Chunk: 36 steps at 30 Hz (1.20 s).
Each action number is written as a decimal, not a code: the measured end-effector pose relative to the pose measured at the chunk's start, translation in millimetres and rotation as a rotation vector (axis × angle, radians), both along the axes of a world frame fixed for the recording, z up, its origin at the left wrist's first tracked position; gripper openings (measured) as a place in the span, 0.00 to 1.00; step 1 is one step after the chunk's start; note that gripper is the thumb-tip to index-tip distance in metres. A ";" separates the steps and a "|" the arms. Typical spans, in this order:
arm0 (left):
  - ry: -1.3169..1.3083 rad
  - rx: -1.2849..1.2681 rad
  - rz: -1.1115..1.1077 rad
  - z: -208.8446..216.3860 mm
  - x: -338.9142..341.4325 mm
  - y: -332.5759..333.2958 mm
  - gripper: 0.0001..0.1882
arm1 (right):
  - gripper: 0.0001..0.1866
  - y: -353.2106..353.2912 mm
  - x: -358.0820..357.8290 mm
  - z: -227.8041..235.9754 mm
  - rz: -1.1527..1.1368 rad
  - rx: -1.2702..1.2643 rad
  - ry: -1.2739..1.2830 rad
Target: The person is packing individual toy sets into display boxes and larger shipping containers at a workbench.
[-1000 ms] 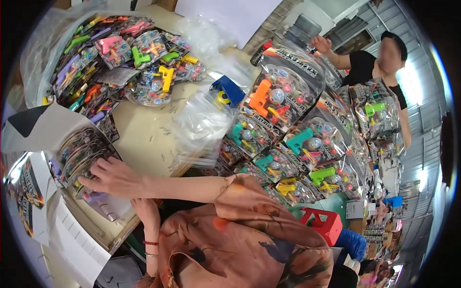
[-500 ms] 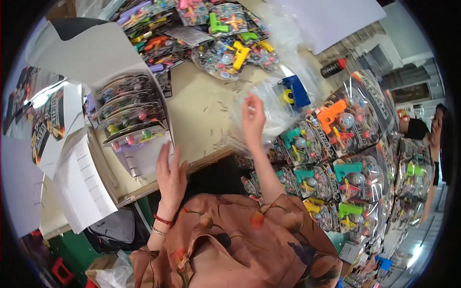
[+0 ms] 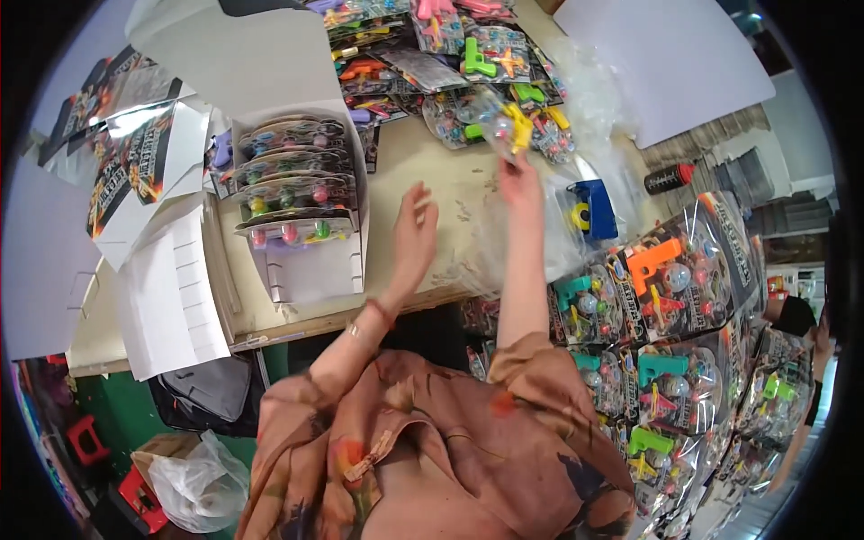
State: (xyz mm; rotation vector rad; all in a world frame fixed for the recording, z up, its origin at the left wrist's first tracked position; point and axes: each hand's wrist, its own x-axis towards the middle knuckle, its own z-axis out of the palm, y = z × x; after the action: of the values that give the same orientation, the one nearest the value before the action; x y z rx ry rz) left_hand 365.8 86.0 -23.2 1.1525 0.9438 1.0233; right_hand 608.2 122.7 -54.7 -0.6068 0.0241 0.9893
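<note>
My right hand pinches the near edge of a blister-packed toy set with a yellow toy gun in it, lifted at the front of a heap of similar packs. Over the middle of the table is my left hand, empty, its fingers loosely bent and apart. To its left stands an open white carton holding a row of upright blister packs with coloured balls. The pack in my right hand is partly blurred.
Printed card boxes and white folded cartons lie at the left. A blue tape dispenser sits on clear plastic bags to the right. Beyond is a black bottle. Hanging-card packs are stacked at right; another person is farther right.
My right hand has reached forward to the heap and now grips a toy pack. My left hand has moved away from the carton, rightward over the table. The view has shifted.
</note>
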 end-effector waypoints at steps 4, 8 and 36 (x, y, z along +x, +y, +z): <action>0.061 -0.182 0.254 -29.2 73.5 83.9 0.35 | 0.15 -47.5 -4.0 46.7 0.024 -0.005 0.077; 0.011 -0.293 0.301 -38.7 107.8 147.2 0.25 | 0.13 -62.5 -22.9 50.6 0.172 0.044 -0.010; 0.540 1.203 -0.537 -25.3 -59.6 -68.7 0.22 | 0.14 -179.4 -90.0 50.1 0.520 -0.671 -0.731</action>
State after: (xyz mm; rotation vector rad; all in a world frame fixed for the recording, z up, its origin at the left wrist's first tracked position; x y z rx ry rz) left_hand 306.3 17.3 -48.4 2.6055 0.2660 0.8016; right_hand 518.2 -56.7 -4.6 -1.6249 -0.4880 1.2035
